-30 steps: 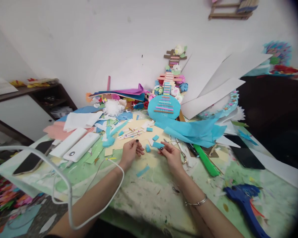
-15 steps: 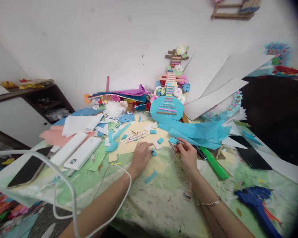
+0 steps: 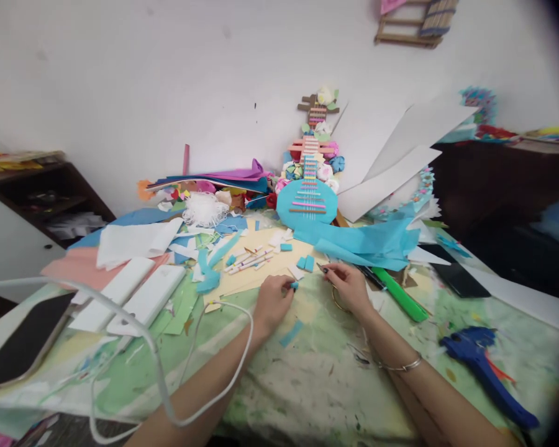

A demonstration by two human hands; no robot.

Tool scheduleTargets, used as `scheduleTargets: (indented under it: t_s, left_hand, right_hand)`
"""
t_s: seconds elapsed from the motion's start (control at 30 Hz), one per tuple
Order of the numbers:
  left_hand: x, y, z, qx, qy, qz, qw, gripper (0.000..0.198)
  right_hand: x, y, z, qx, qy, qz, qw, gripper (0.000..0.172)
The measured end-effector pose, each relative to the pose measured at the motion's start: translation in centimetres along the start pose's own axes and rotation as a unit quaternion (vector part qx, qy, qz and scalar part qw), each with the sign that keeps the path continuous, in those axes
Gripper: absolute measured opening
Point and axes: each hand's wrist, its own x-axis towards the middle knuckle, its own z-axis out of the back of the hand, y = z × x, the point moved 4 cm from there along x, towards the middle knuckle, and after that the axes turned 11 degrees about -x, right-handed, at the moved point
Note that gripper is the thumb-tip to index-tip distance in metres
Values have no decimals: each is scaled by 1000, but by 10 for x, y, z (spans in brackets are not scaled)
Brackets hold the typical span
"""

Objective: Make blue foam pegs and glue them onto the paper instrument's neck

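My left hand (image 3: 271, 302) rests on the table with its fingertips pinched on a small blue foam piece (image 3: 294, 285). My right hand (image 3: 349, 283) is curled over a pair of scissors (image 3: 336, 302); one handle ring shows below the palm and a dark tip shows at the fingertips. Two more blue foam pieces (image 3: 306, 263) lie just beyond the hands on a cream paper sheet (image 3: 256, 275). A blue foam strip (image 3: 291, 333) lies nearer to me, between my forearms. A bracelet sits on my right wrist.
A blue paper guitar (image 3: 307, 202) leans on the wall behind crumpled blue paper (image 3: 368, 242). A green stick (image 3: 398, 293) and a blue glue gun (image 3: 484, 366) lie right. Two white power banks (image 3: 140, 295), a phone (image 3: 23, 341) and a white cable (image 3: 168, 347) lie left.
My right hand let go of a blue foam piece and moved right onto the scissors. My left hand slid forward and pinched a small blue piece. The view shifted.
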Motion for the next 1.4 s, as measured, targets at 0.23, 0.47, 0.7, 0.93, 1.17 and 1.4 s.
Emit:
scheduleTargets:
  t_s: [0.23, 0.47, 0.7, 0.93, 1.17, 1.4]
  left_hand:
    - [-3, -5, 7, -12, -4, 4, 1000, 40]
    - [-44, -27, -1, 46, 129, -45, 990, 10]
    - [-72, -25, -8, 176, 194, -92, 961, 6]
    - [-45, -18, 8, 159, 137, -35, 977, 7]
    - [21, 31, 74, 285, -29, 50, 957, 42]
    - [55, 76, 141, 370, -53, 109, 921, 26]
  right_hand:
    - [-12, 14, 3, -116, -4, 68, 991, 21]
    - [-12, 16, 26, -234, -41, 73, 969, 10]
    - [-11, 10, 19, -329, 27, 79, 941, 15]
    - [-15, 9, 20, -419, 46, 62, 905, 18]
    - [-21, 11, 22, -466, 63, 4, 883, 22]
    - [-25, 13, 16, -483, 102, -18, 870, 24]
